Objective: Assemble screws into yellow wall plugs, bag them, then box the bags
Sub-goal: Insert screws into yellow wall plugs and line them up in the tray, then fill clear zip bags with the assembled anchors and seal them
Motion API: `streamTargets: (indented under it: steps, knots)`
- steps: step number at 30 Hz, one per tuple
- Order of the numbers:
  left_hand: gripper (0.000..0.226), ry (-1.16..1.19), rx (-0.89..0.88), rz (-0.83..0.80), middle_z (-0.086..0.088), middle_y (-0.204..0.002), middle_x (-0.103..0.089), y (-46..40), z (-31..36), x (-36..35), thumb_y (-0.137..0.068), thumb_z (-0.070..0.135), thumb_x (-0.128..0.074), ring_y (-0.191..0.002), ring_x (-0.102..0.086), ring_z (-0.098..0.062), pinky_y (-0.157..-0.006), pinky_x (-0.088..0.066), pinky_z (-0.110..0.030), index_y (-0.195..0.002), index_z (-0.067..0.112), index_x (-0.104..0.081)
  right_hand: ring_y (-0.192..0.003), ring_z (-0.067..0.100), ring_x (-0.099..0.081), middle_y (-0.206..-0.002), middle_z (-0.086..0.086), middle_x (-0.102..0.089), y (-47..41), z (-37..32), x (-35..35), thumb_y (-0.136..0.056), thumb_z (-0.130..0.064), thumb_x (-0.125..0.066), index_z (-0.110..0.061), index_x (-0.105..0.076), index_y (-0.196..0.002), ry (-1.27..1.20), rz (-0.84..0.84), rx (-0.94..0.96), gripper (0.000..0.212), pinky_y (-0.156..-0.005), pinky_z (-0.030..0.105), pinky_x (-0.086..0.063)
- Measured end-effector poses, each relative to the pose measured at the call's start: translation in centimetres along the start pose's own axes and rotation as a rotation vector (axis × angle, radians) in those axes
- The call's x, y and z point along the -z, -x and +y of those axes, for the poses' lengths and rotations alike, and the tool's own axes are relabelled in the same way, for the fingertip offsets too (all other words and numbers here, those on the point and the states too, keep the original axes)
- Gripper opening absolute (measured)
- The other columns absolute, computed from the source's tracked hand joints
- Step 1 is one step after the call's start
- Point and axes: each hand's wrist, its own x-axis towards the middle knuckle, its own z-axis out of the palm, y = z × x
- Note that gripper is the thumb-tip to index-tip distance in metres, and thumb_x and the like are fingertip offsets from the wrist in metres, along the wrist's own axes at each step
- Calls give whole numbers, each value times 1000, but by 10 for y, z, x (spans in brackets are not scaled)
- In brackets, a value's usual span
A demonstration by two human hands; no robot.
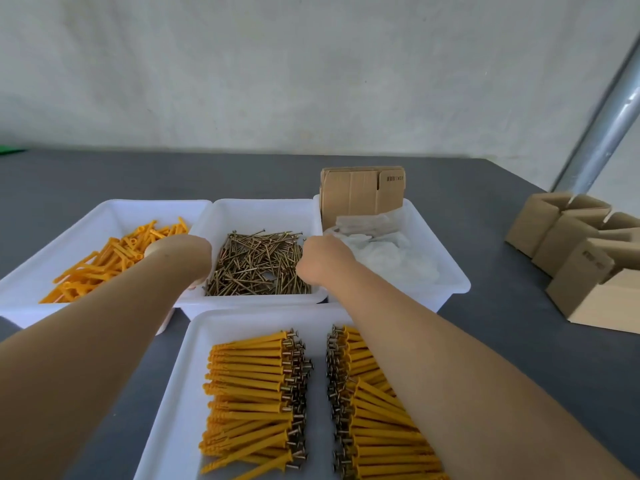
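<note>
Finished plugs (pixel 252 393) with screws in them lie in rows in the nearest tray (pixel 173 410). Beyond, the right hand (pixel 323 261) curls into the loose screws (pixel 256 265), the left hand (pixel 180 251) into the yellow plugs (pixel 104 261); whether either holds anything, I cannot tell. Screws are thin, stiff, likely slippery and best pinched mid-shank; plugs look light and stiff.

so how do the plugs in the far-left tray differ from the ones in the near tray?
The far-left tray plugs are bare, with no screws, and lie in a loose jumble. The near tray plugs each carry a screw, and lie in two tidy rows with the heads facing the middle. Both are yellow and sit in white trays.
</note>
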Motion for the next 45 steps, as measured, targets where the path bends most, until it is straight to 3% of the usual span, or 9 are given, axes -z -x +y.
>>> streamTargets:
  steps: [8,13,21,25,29,33,37,42,45]
  knots:
    - [18,245,-102,322,-5,-105,-54,27,5,-6,-92,12,-55,-102,-56,-27,-80,-56,-40,-107,19,-62,-88,28,-57,-87,3,-58,6,33,31,-91,-7,-55,-18,-61,-85,14,331,-15,14,-65,32,-46]
    - [11,669,-393,474,0,-104,-65,56,35,-4,-93,23,-58,-92,-61,-19,-81,-53,-37,-95,23,-69,-91,27,-48,-91,2,-52,7,55,23,-95,-16,-53,-18,-58,-95,73,-79,-260,5,-75,34,-42]
    - [5,926,-476,584,3,-94,-71,88,57,7,-91,25,-66,-84,-66,-14,-70,-56,-34,-87,22,-68,-105,27,-64,-113,11,-70,19,86,31,-90,6,-55,-6,-75,-104,-338,404,-239,27,-86,31,-52]
    - [3,1080,-452,518,12,-83,-68,96,69,7,-89,26,-69,-65,-59,-1,-53,-42,-20,-89,23,-69,-115,25,-60,-122,6,-67,31,95,37,-89,1,-62,-11,-72,-114,-387,484,-197,29,-87,24,-43]
    - [3,1091,-453,472,15,-69,-66,105,78,1,-89,29,-69,-58,-60,5,-50,-38,-15,-87,28,-67,-97,25,-62,-105,3,-65,40,102,34,-82,-31,-77,-15,-64,-103,-109,56,-246,30,-73,31,-48]
    - [9,1111,-460,433,17,-85,-69,111,78,-4,-89,30,-70,-71,-61,4,-61,-42,-14,-97,28,-69,-56,19,-35,-60,-1,-36,45,110,26,-88,-4,-53,-16,-34,-59,-221,486,-236,37,-48,28,-19]
    - [37,1333,-501,129,8,-105,-70,115,66,1,-90,30,-71,-84,-71,-9,-77,-60,-34,-124,25,-57,-65,20,-53,-68,2,-57,63,94,32,-98,-18,-55,-10,-58,-70,-681,744,-66,29,-56,31,-39]
    - [88,1770,-521,-421,-11,-127,-62,121,60,1,-76,40,-83,-100,-73,-24,-78,-60,-36,-148,20,-37,-85,22,-75,-94,4,-77,87,59,29,-104,-28,-51,-21,-67,-96,-1238,482,-53,19,-74,36,-59]
    - [75,2010,-594,-479,-14,-127,-65,121,64,-4,-76,50,-78,-108,-70,-26,-83,-59,-38,-137,14,-54,-89,19,-76,-99,4,-78,98,46,17,-101,-26,-57,-19,-68,-109,-1348,186,13,15,-67,29,-58]
